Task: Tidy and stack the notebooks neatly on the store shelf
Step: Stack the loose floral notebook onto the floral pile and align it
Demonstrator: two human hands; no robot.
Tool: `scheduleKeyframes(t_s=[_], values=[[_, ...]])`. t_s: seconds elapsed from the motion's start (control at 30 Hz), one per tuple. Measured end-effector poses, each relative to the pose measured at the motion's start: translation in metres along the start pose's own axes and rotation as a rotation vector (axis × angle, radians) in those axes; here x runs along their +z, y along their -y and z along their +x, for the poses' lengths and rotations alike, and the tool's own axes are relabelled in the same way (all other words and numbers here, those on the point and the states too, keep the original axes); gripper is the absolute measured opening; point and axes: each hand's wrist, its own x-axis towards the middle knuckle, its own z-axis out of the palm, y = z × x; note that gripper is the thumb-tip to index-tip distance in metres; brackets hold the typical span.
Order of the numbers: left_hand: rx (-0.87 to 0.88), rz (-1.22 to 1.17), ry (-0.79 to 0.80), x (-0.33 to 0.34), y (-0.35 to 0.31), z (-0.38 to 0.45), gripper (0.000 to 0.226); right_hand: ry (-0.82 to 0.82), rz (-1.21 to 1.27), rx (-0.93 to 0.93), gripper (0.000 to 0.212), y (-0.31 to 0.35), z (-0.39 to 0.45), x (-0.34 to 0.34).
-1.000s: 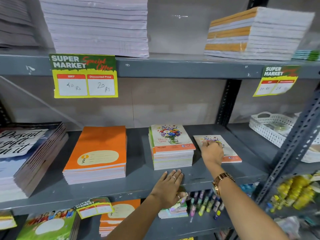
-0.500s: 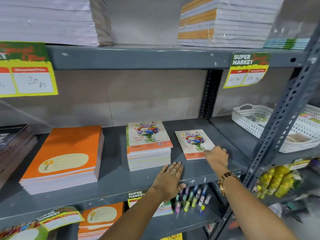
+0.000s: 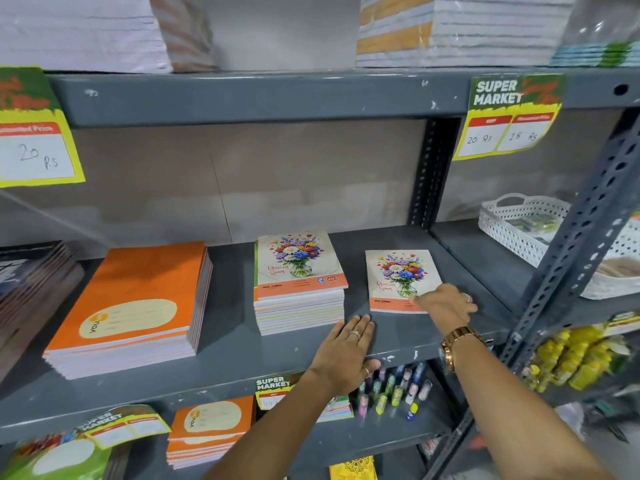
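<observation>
On the grey middle shelf (image 3: 242, 344) a single flower-cover notebook (image 3: 398, 277) lies flat, apart from a stack of the same flower notebooks (image 3: 299, 282) to its left. My right hand (image 3: 446, 304) rests on the single notebook's lower right corner, fingers curled over its edge; whether it grips it is unclear. My left hand (image 3: 346, 351) lies flat and open on the shelf's front edge, just below the flower stack. A taller stack of orange notebooks (image 3: 135, 310) sits further left.
Dark-covered books (image 3: 31, 278) lie at the far left. White baskets (image 3: 526, 226) stand on the right bay behind a slanted perforated post (image 3: 568, 258). Paper reams fill the top shelf (image 3: 460, 29). Below are orange notebooks (image 3: 207, 431), small bottles (image 3: 391, 389) and price tags (image 3: 505, 116).
My right hand slid from the top of the single flower notebook down to its lower right corner. The camera view shifted right and closer. My left hand stayed on the shelf edge.
</observation>
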Motion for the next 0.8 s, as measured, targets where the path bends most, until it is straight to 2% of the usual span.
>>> scheduleKeyframes(t_s=[0.13, 0.27, 0.47, 0.67, 0.8], values=[[-0.004, -0.008, -0.008, 0.000, 0.000, -0.003, 0.067, -0.052, 0.243, -0.005, 0.056, 0.007, -0.010, -0.004], [0.024, -0.007, 0.011, -0.003, 0.003, -0.010, 0.065, -0.184, 0.444, -0.063, 0.036, 0.025, -0.027, -0.020], [0.037, -0.030, 0.026, -0.009, 0.013, -0.033, 0.063, -0.295, 0.602, -0.107, 0.033, 0.050, -0.062, -0.050], [-0.006, -0.012, 0.019, -0.016, 0.027, -0.061, 0.062, -0.103, 0.785, -0.155, 0.030, 0.073, -0.092, -0.036], [-0.054, -0.043, 0.001, -0.026, 0.042, -0.084, 0.062, 0.046, 0.840, -0.128, 0.013, 0.083, -0.115, -0.017]])
